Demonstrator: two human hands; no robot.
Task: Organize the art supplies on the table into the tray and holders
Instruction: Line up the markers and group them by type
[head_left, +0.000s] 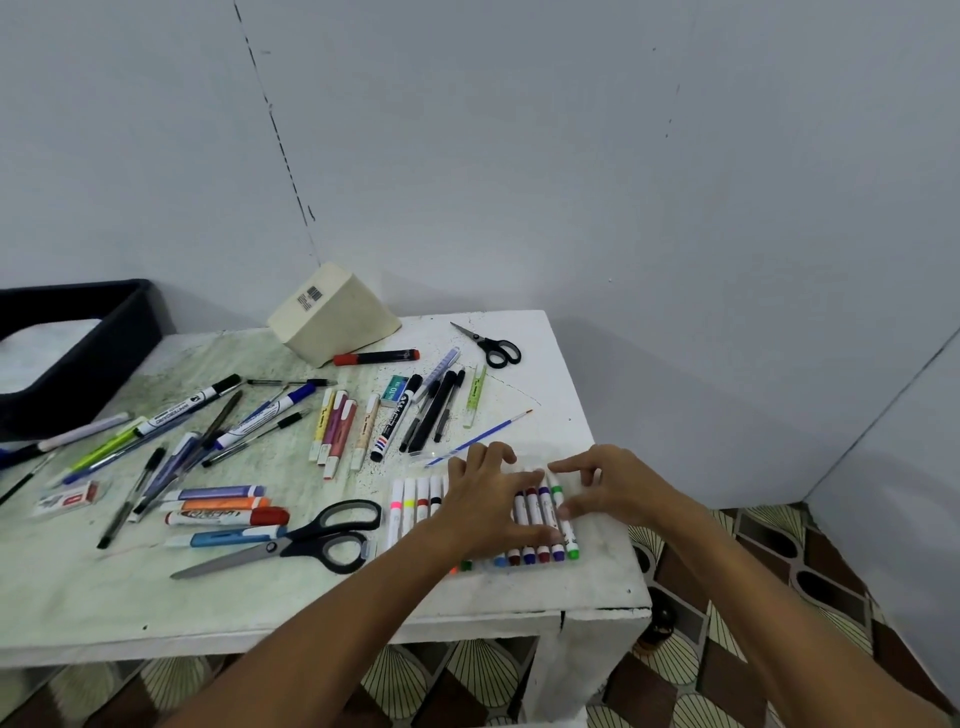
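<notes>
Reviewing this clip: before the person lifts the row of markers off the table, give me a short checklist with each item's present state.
1. Both hands on the marker row: ok; left hand lies over its middle, right hand touches its right end.
2. Firm grip on the markers: cannot tell; the fingers rest on top, nothing lifted.
3. Markers aligned side by side: ok where visible; the middle is hidden under the left hand.
4. Black tray reachable: ok; it sits at the table's far left, open.
5. Path to the tray clear: not ok; large scissors and loose pens lie between.
</notes>
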